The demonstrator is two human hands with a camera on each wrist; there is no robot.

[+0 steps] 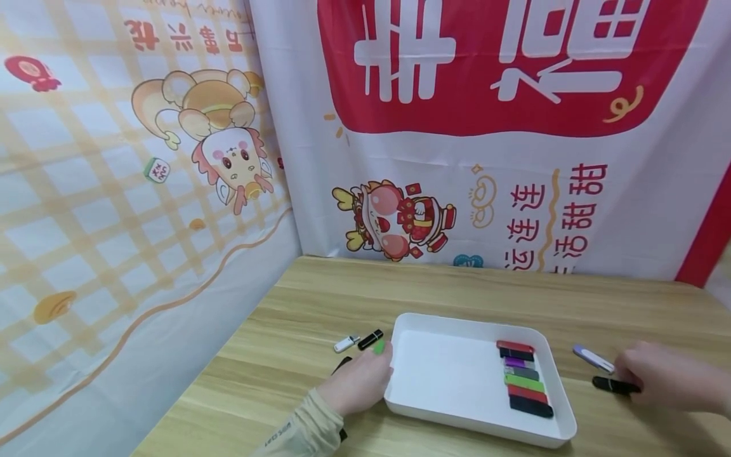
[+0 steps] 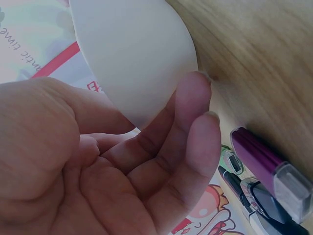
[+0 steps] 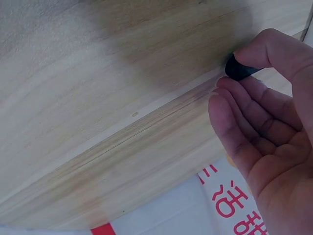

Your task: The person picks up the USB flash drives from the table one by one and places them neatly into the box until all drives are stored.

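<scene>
A white tray (image 1: 451, 368) holds a row of USB sticks in red, black, purple, grey and green along its right side. At its left wall is my left hand (image 1: 361, 379); in the left wrist view the thumb and fingers grip the tray wall (image 2: 139, 54). To the right of the tray, my right hand (image 1: 662, 374) pinches a black USB stick (image 1: 611, 384) low over the table, between thumb and fingertips in the right wrist view. Beside it lies a lilac and silver USB stick (image 1: 591, 358).
Left of the tray lie a white USB stick (image 1: 345, 344), a black one (image 1: 370, 339) and a green one (image 1: 379, 347). Others are partly hidden by the left arm. A purple stick (image 2: 257, 154) shows in the left wrist view. Printed cloths (image 1: 308, 190) hang behind and left.
</scene>
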